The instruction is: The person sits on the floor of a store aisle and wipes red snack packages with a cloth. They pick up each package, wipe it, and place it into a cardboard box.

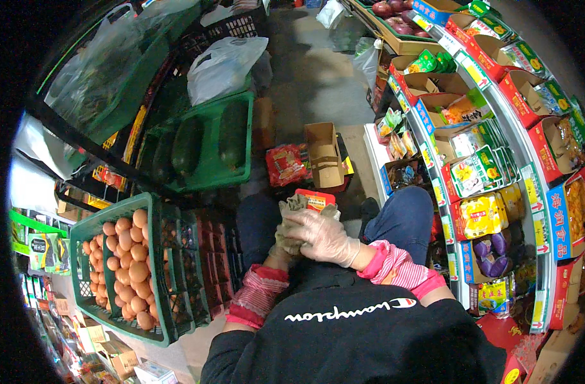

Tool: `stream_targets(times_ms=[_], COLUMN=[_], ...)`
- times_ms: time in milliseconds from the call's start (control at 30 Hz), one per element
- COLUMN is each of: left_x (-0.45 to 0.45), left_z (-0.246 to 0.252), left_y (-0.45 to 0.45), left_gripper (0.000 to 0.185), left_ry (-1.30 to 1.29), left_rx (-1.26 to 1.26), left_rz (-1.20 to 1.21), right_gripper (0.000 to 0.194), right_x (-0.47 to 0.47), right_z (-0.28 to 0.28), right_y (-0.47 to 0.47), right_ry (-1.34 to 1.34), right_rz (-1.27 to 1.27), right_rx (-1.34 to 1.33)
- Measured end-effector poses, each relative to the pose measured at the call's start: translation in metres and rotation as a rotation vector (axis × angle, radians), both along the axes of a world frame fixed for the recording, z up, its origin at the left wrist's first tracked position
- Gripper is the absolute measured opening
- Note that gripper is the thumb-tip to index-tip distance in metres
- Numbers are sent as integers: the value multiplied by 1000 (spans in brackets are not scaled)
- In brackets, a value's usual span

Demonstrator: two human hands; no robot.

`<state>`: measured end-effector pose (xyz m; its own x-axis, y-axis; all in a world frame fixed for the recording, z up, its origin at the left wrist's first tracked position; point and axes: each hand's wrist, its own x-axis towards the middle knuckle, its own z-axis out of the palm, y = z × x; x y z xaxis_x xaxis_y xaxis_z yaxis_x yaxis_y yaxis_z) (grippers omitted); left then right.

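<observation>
Before my lap, between my knees, my two hands are together. My right hand [327,236], in a clear plastic glove, curls its fingers over a bunched grey-green fabric [292,240], either a cloth or a work glove. That fabric hides most of my left hand [282,258]; only the wrist side shows, and I cannot tell what its fingers do. Just beyond the knuckles a red packet [316,198] with writing sticks out, its lower part hidden behind my right hand. On the floor ahead stand an open cardboard display box [325,154] and a red plastic packet [287,164].
A green crate of brown eggs [134,273] stands close on my left. Farther ahead lies a green crate of winter melons [189,144]; a white plastic bag [227,67] is behind it. Shelves [479,129] of packaged food curve along my right. Red onions [400,17] are at the far right.
</observation>
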<state>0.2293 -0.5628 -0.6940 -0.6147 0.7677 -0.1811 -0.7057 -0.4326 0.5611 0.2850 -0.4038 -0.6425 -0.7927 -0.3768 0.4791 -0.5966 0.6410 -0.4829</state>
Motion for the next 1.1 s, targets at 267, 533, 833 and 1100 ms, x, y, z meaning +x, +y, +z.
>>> stream_targets(times_ms=[267, 533, 833, 1100], left_x=[-4, -1, -2, -9], left_z=[-32, 13, 27, 6], left_y=[-3, -2, 14, 10], left_gripper=[89, 79, 82, 90], left_ry=[257, -88, -84, -174], left_rx=[-174, 61, 28, 20], left_rz=[-20, 90, 161, 138], right_gripper=[55, 57, 52, 67], right_x=[-24, 11, 14, 15], right_z=[-1, -13, -20, -32], right_y=[20, 11, 10, 26], right_ry=[-50, -12, -51, -45], right_rz=[-334, -147, -248, -197], right_rx=[-17, 88, 176, 111])
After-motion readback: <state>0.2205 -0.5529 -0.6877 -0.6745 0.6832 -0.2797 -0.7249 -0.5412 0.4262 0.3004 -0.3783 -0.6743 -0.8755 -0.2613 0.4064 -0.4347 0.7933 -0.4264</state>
